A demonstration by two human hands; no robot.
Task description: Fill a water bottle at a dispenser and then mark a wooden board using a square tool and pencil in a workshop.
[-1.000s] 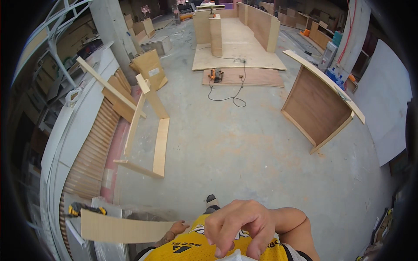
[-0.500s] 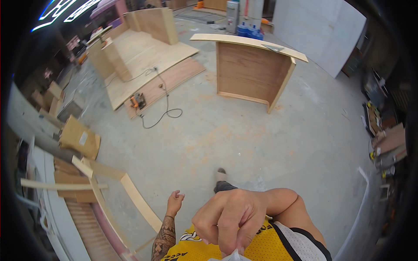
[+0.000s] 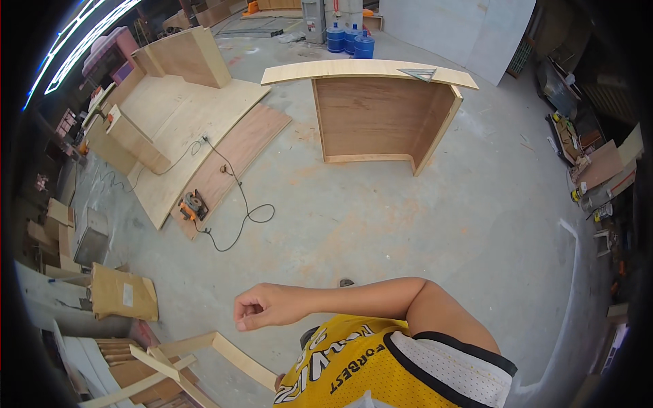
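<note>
My right hand (image 3: 264, 307) reaches across in front of my yellow jersey (image 3: 340, 357), over the floor. Its fingers curl loosely toward the thumb, and nothing shows in them. My left hand is out of sight; only a sliver of skin shows at the jersey's left edge. Nearest to the right hand, lower left, is a light wooden frame (image 3: 238, 360). Ahead stands an open-fronted wooden cabinet (image 3: 374, 119) with a curved top board (image 3: 326, 69). A triangular set square (image 3: 418, 73) lies on that board.
An orange circular saw (image 3: 193, 205) with a loose black cord (image 3: 235, 246) lies on plywood sheets (image 3: 255, 139) at left. A brown carton (image 3: 122, 292) stands by the left wall. Blue water jugs (image 3: 364, 46) stand behind the cabinet. Tools and boards (image 3: 602, 166) line the right side.
My right hand has dropped away from near my chest and swung out to the left, loosening its pinch. My left hand has gone out of view. The whole view has shifted.
</note>
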